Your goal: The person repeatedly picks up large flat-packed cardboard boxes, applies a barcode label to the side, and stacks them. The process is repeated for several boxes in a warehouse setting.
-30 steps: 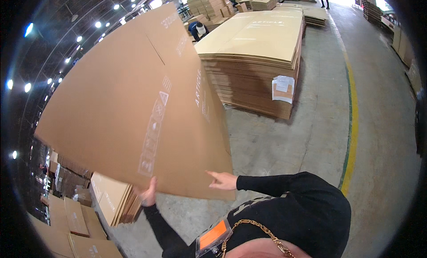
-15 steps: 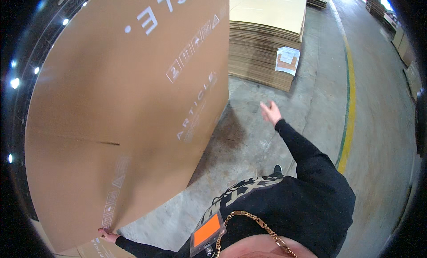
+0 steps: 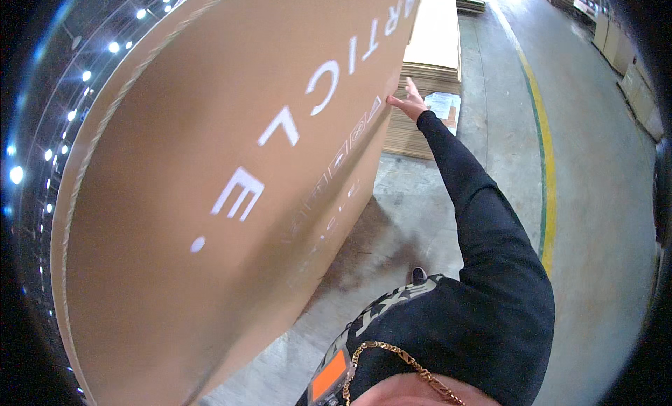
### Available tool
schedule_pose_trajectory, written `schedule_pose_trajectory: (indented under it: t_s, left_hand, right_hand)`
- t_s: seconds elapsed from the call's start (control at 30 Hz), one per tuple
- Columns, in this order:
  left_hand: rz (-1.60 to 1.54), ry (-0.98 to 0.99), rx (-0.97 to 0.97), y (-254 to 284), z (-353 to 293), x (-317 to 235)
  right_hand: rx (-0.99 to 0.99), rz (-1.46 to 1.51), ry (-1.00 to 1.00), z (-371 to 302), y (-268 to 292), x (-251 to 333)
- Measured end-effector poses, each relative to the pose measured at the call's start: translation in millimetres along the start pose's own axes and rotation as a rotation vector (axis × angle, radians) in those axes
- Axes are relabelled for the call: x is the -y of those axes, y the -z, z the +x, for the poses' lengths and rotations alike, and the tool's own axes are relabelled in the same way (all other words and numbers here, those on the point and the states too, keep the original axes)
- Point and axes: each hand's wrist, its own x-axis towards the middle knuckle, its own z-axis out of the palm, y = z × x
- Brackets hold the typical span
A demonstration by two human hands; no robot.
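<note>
Now brings wide-spread right hand (image 3: 411,101) to right edge of large flat brown cardboard sheet (image 3: 217,154), apparently steadying it. Cannot tell left hand's grip: out of view.

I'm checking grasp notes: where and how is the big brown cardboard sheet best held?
Probably by its right edge, coming from the right, where the right hand is: the cardboard sheet stands on a slant, its broad flat face shows no handle, and its narrow edge should be easier to pinch.
</note>
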Motion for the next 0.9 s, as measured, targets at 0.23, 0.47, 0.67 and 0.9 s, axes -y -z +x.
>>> schedule_pose_trajectory:
  t_s: [0.23, 0.47, 0.67, 0.9]
  left_hand:
    - [-0.019, 0.122, -0.085, 11.0, -35.1, -2.1]
    - [-0.035, 0.177, -0.13, 12.3, -15.0, -18.9]
    - [-0.118, 0.244, -0.131, 15.4, 25.1, -26.3]
    - [-0.2, 0.101, 0.076, -68.3, 122.3, -32.0]
  right_hand:
    - [0.32, 0.265, 0.077, 18.6, -28.7, -36.8]
    - [0.247, 0.497, 0.128, 13.1, -52.6, -42.3]
    - [0.031, 0.747, 0.151, 17.6, -51.6, 11.3]
    - [-0.234, 0.747, 0.22, 16.3, 27.5, 133.6]
